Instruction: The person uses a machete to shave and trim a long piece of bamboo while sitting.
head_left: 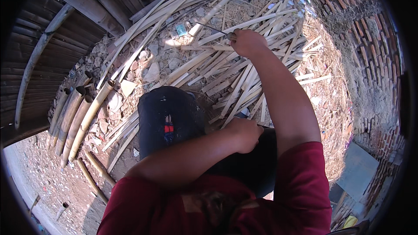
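My right hand [249, 43] is stretched out ahead over a heap of split bamboo strips [244, 76], closed around the handle of a long knife [216, 29]. Its thin dark blade points away to the left. Closer in, my left hand [247, 135] is curled closed above my lap, near the bent right leg. Its fingers face away, so anything inside them is hidden. Between the left hand and the heap, the nearest strip ends lie just beyond the knuckles.
Longer bamboo strips [150, 30] lean across rubble at the far left. Several uncut bamboo poles [80, 122] lie to the left, by a dark plank wall [48, 48]. A worn brick wall [370, 61] rises on the right, with a grey panel [358, 170] below it.
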Demonstrator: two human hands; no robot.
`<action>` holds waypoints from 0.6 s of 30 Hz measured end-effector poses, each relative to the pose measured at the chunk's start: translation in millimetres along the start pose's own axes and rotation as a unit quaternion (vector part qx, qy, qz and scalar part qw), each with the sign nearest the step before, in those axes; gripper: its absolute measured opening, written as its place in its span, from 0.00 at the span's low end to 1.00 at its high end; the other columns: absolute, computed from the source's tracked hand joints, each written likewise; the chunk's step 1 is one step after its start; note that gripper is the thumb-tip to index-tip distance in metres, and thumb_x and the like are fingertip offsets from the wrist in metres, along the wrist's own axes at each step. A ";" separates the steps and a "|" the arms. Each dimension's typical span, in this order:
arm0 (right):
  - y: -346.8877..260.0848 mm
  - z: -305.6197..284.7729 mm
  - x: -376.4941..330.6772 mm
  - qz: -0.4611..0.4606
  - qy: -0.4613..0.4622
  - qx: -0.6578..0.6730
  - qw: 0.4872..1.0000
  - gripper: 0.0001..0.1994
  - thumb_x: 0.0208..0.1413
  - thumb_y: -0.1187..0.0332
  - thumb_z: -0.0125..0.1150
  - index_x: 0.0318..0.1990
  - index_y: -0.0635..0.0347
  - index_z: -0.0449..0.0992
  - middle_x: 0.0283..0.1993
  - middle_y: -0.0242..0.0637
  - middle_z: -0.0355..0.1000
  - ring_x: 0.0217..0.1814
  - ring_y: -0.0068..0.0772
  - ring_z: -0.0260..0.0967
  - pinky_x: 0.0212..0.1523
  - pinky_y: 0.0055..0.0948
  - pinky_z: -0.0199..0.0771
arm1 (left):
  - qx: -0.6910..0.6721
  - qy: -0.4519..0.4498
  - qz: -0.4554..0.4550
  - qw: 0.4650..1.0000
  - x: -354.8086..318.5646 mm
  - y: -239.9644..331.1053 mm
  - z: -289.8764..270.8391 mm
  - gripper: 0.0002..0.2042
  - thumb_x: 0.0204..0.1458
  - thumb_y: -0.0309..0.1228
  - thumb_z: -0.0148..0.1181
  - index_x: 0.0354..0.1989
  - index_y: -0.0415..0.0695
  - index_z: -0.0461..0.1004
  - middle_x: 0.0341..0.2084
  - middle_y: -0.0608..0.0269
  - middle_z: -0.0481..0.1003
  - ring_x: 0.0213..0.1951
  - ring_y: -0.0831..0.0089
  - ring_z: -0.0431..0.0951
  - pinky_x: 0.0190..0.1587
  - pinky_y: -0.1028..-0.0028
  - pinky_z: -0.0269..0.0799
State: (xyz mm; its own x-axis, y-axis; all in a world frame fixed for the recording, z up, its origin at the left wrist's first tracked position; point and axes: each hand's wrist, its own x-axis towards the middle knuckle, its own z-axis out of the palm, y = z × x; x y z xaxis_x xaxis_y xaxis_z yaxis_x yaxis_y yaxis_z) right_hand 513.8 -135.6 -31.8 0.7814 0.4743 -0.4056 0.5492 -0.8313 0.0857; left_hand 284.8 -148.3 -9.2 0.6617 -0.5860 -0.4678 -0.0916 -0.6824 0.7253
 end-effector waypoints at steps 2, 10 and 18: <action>-14.3 10.8 19.9 0.014 -0.011 0.007 1.000 0.21 0.63 0.57 0.50 0.59 0.55 0.74 0.56 0.42 0.77 0.60 0.45 0.75 0.58 0.47 0.76 | -0.009 0.027 0.018 0.999 -4.3 -3.2 0.8 0.17 0.60 0.38 0.56 0.55 0.45 0.74 0.50 0.50 0.75 0.52 0.52 0.79 0.52 0.54 0.76; 9.6 30.0 -4.5 -0.051 -0.171 -0.096 0.979 0.20 0.63 0.56 0.49 0.52 0.58 0.81 0.53 0.46 0.79 0.57 0.49 0.76 0.57 0.49 0.76 | -0.013 0.040 0.085 0.995 -21.0 -5.8 1.8 0.15 0.57 0.33 0.56 0.52 0.45 0.75 0.47 0.50 0.76 0.49 0.53 0.80 0.50 0.56 0.76; 56.3 28.5 -73.0 -0.070 -0.308 -0.160 0.935 0.23 0.60 0.52 0.52 0.49 0.60 0.81 0.47 0.49 0.80 0.50 0.49 0.78 0.52 0.47 0.78 | -0.004 0.047 0.098 0.994 -28.1 1.5 11.0 0.15 0.59 0.36 0.56 0.51 0.44 0.76 0.45 0.51 0.76 0.48 0.53 0.80 0.50 0.55 0.76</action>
State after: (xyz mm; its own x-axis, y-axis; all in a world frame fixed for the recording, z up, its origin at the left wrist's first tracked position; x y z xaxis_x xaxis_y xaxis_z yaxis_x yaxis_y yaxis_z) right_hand 479.2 -225.2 -23.3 0.4299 0.2326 -0.8724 0.7705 -0.5982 0.2202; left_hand 257.9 -137.7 -0.5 0.6989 -0.6635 -0.2671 -0.2199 -0.5547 0.8025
